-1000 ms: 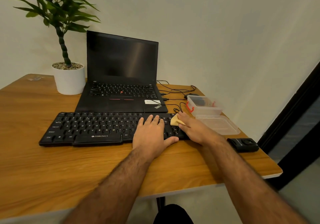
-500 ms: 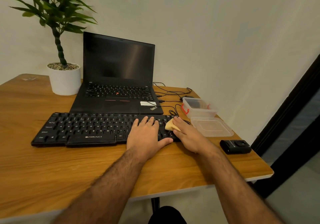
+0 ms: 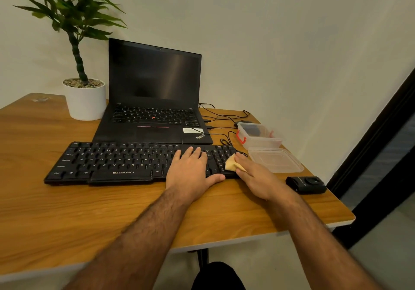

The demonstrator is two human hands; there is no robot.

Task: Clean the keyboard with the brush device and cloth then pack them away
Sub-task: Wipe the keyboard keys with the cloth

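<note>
Black keyboard (image 3: 116,163) flat on the wooden table (image 3: 67,211), long axis left to right, in front of the open laptop (image 3: 155,101). Left hand (image 3: 190,173) flat on the right-hand keys, fingers straight, holding nothing. Right hand (image 3: 256,175) pressing the yellow cloth (image 3: 231,165) onto the keyboard's right end, fingers extended. Black brush device (image 3: 306,184) near the table's right edge, beside the clear lid (image 3: 276,160) and container (image 3: 258,136).

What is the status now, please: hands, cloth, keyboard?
Left hand flat on keyboard, steadying. Right hand presses cloth on keyboard's right end. Box open, lid beside it. Nothing in the way.
</note>
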